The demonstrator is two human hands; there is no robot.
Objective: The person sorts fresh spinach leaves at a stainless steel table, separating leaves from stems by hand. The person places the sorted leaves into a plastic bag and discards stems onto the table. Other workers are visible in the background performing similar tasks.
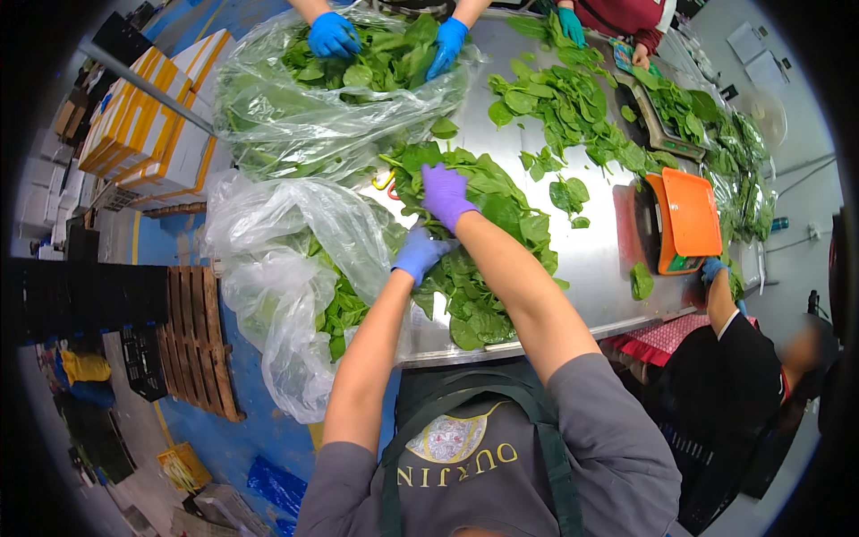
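My right hand (445,194), in a purple glove, grips leafy greens at the left side of a loose pile (500,221) on the metal table (597,262). Just below it, my left hand (421,254), in a blue-violet glove, closes around stems of the same greens; its fingertips are partly hidden. Yellow and red looped handles (384,180) show left of my right hand, their other ends covered. Beside my left forearm, an open clear plastic bag (288,268) holds more greens (342,302) and hangs over the table's edge.
Across the table, a person's blue-gloved hands (333,35) reach into a large bag of greens (322,127). An orange scale (691,218) stands right, near another person's blue-gloved hand (714,268). Taped white boxes (144,114) are stacked left; a wooden pallet (198,342) is below them.
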